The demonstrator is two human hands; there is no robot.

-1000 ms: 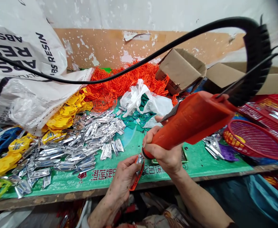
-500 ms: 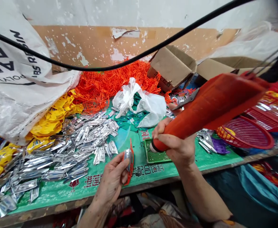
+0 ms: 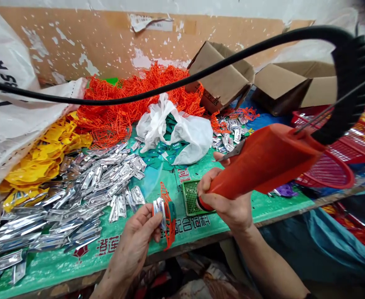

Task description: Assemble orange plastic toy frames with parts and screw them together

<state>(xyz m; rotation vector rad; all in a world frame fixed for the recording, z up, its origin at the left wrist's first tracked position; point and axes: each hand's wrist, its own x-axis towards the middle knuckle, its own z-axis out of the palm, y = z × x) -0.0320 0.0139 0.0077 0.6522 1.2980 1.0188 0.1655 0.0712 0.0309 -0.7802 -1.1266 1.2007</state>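
Note:
My left hand (image 3: 135,234) pinches a small stack of silver metal pieces (image 3: 159,211) with an orange plastic lattice piece (image 3: 170,220) and a bit of dark green beside it. Wrapped round the lower end of a red-orange power tool (image 3: 263,162) is my right hand (image 3: 229,203). The tool's tip is over a small green mesh basket (image 3: 190,195), and my fingers hide part of it. Scissors (image 3: 232,151) stick out beside the tool near the same hand. A heap of silver pieces (image 3: 107,178) lies to the left.
Behind are an orange plastic heap (image 3: 139,95), a white bag (image 3: 195,137), cardboard boxes (image 3: 223,79) and yellow parts (image 3: 42,158). A black cable (image 3: 157,91) crosses the view. Red baskets (image 3: 329,170) stand at the right.
The view has shifted, so the table things sit further left and higher. The tool has tilted lower at its upper end. More of the orange lattice and green bit shows beside my left hand.

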